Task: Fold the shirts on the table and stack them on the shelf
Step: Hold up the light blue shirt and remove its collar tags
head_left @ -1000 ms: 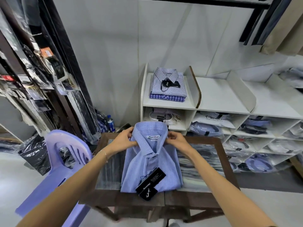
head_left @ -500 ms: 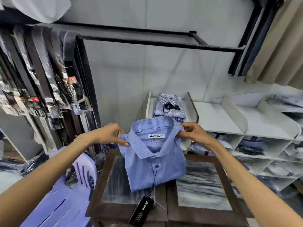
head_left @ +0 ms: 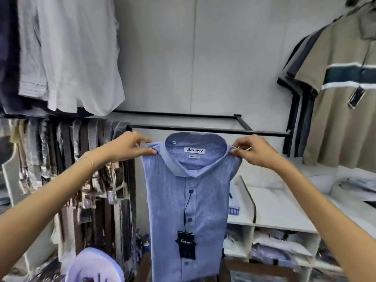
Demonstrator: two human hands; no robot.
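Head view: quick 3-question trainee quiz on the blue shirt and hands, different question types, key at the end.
1. True or false: the blue shirt lies flat on the table.
2. Multiple choice: where does each hand grip the shirt? A) at the hem B) at the shoulders beside the collar C) at the cuffs
3. Short answer: what hangs on a string down the shirt's buttoned front?

Key:
1. False. The left hand and right hand hold it up in the air, hanging vertically.
2. B.
3. A black hang tag.
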